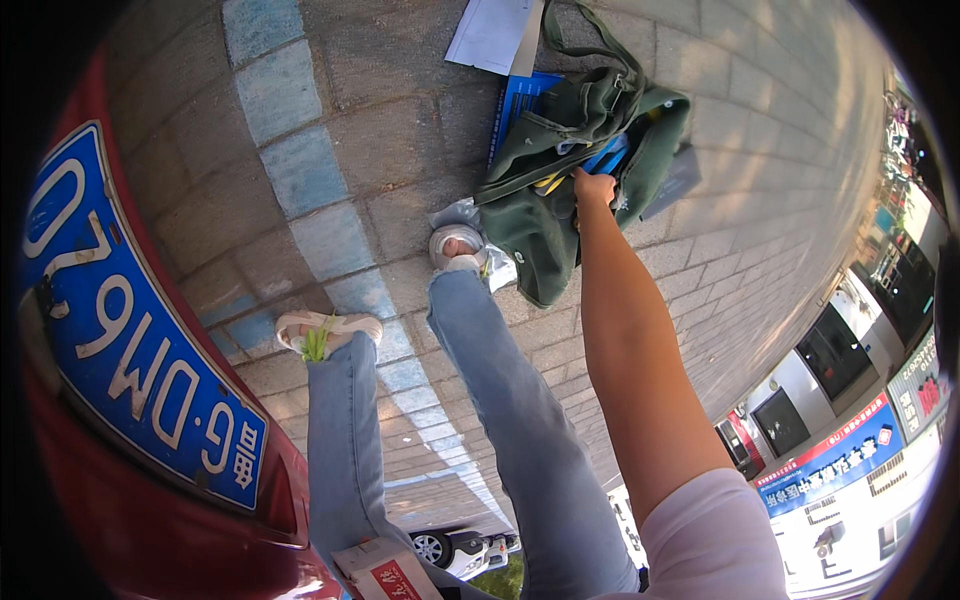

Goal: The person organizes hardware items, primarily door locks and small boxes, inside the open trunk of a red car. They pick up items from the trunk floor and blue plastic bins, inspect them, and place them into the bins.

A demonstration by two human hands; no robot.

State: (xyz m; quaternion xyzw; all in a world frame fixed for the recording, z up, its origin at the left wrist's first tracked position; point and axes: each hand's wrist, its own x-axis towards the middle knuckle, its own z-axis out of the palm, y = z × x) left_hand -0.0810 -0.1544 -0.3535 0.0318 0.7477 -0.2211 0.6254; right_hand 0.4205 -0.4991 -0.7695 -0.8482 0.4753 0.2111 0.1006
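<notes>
Reaching with curled right hand (pixel 594 190) into an open, dark-green fabric bag (pixel 535 225) at one o'clock, near a bright-blue flat object (pixel 607 157); cannot tell whether pinching it.

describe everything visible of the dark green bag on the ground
The dark green, soft-looking fabric bag lies slumped on grey paving blocks, mouth open, cloth creased. A matching green strap loops from its top. A bright blue item and a yellow item show at its opening, beside the bare right hand. Clear crumpled plastic lies at its lower left edge.
</notes>
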